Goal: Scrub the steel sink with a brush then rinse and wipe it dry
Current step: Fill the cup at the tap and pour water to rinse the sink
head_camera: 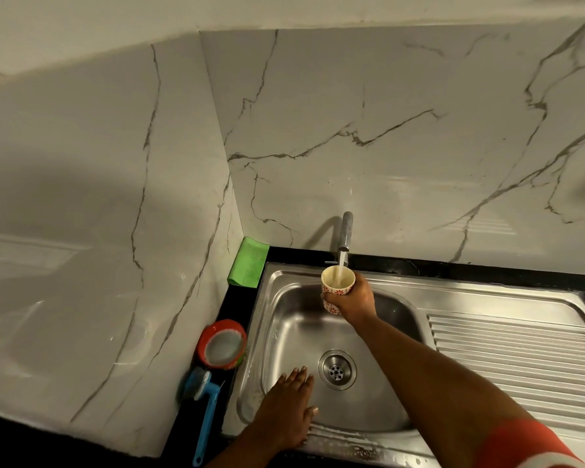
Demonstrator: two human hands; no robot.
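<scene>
While water runs, right hand [352, 300] grips cup [336, 285], sink [284, 319].

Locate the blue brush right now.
The blue brush lies on the dark counter left of the sink, just below the red bowl, untouched.

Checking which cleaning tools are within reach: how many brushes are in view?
1: a blue plastic long-handled brush lying on the black counter left of the steel sink, below the red round tub.
</scene>
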